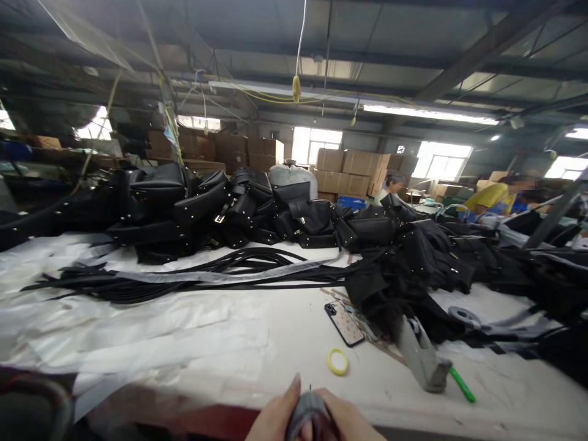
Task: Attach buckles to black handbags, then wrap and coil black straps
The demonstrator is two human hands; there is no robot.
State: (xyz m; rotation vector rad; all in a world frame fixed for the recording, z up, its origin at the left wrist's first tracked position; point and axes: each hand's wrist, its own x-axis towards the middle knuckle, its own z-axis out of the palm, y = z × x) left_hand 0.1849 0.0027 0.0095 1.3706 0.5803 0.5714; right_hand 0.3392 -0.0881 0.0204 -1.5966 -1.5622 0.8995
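At the table's near edge, my left hand [274, 418] and my right hand [348, 419] close from both sides on a dark grey curved band [309, 404], its lower part cut off by the frame. Its exact kind is unclear. A yellow ring [337, 362], like a thin tape roll, lies on the white tabletop just beyond my hands. Behind the ring rests a phone [344, 323] in a patterned case. To the right stand a grey tape dispenser [420, 361] and a bright green stick-shaped tool [462, 384].
Black leather-like bags [239, 208] are heaped along the far side. A bundle of black straps [138, 285] lies before them, with white sheets [151, 334] at left. A grey-white roll [463, 316] sits at right. Two people work beyond, one in a yellow top [493, 199].
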